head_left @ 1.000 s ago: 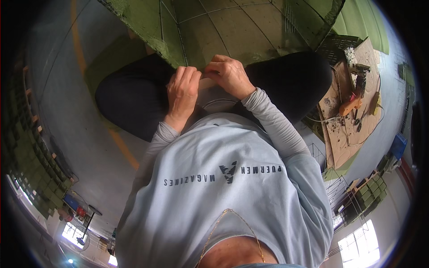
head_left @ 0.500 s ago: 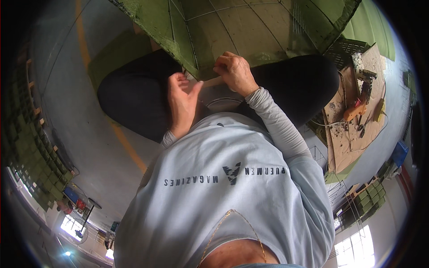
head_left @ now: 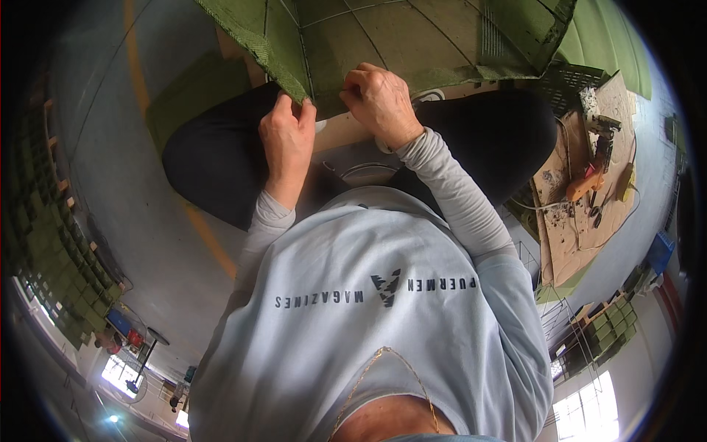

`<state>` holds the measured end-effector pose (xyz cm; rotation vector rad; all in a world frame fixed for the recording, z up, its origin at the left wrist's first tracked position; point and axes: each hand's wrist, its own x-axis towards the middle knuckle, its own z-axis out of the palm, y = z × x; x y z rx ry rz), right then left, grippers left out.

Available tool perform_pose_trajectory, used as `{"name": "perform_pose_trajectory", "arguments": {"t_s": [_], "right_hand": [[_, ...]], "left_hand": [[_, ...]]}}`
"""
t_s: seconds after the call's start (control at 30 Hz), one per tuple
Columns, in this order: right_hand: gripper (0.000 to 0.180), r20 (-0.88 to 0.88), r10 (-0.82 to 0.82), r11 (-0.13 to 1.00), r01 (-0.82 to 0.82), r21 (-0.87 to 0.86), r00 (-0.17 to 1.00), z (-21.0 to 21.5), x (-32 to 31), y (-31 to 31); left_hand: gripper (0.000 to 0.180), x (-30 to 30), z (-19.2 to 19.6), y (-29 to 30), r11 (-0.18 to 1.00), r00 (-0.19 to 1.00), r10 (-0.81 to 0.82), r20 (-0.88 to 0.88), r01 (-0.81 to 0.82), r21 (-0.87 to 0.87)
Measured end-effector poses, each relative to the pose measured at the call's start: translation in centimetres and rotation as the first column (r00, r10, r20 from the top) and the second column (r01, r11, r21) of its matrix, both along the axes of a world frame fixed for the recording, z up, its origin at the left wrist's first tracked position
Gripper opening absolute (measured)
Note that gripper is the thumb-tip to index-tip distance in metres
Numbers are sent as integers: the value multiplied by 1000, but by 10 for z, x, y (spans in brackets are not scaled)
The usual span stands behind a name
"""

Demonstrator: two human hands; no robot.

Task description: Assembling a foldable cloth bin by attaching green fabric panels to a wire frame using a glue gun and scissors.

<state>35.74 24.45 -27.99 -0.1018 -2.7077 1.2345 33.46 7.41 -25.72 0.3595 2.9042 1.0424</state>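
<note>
A wide piece of green woven fabric [head_left: 412,44], crossed by thin wires, is spreading across the far side of the scene, with its near edge hanging over the person's lap. The left hand [head_left: 286,140] is pinching that edge near a folded corner, fingers closed narrowly on the cloth. The right hand [head_left: 377,99] is gripping the same edge just to the right, knuckles curled and fingers bunched tight on the fabric; the two hands are sitting close together but apart. Both forearms are coming up in pale grey sleeves [head_left: 456,199] from a light blue shirt [head_left: 368,317] that is filling the near part of the view. Dark trousers [head_left: 221,162] are covering the bent legs beneath the hands, and a round pale object [head_left: 368,173] is showing between them, too hidden to tell what it is. To the right, a brown board [head_left: 582,214] is lying on the floor, carrying small tools and wires, an orange tool [head_left: 585,184] among them. A grey floor [head_left: 110,147] with a yellow line is stretching to the left.
</note>
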Motion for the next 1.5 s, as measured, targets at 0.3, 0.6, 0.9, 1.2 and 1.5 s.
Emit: {"name": "perform_pose_trajectory", "arguments": {"t_s": [0.3,0.6,0.9,1.2,1.5], "right_hand": [[9,66,-20,1000,20,13,998,7,-10,1],[11,152,67,998,-68,1,986,13,-17,16],[11,257,129,991,-132,-6,958,22,-27,24],[12,293,133,989,-148,29,947,11,-33,30],[20,-206,362,919,-312,240,909,48,9,19]], "left_hand": [[12,-5,8,3,968,999,20,46,-31,247],[14,-1,13,4,953,996,4,84,-29,301],[19,35,4,-9,928,759,-372,-535,289,-235],[28,19,7,-2,890,799,-425,-425,284,-356],[18,6,14,-7,853,772,-500,-392,360,-378]]}}
